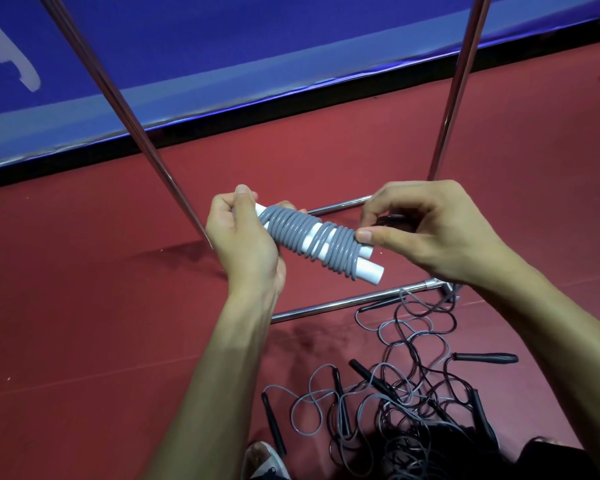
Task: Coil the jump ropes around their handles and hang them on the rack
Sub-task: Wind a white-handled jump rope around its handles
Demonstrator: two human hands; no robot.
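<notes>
Midair before the rack [326, 308], the left hand [243, 237] gripped one end of the coiled jump rope [312, 240] while the right hand [430, 230] pinched its last turns, which might spring loose if that pinch slackened.

Nothing you can actually read here, tbh. The blue banner [222, 46] along the wall has a piece of a big white mark [25, 64] at its left end, too cut off to tell which letter or logo. White handles [368, 271]: no legible print.
</notes>
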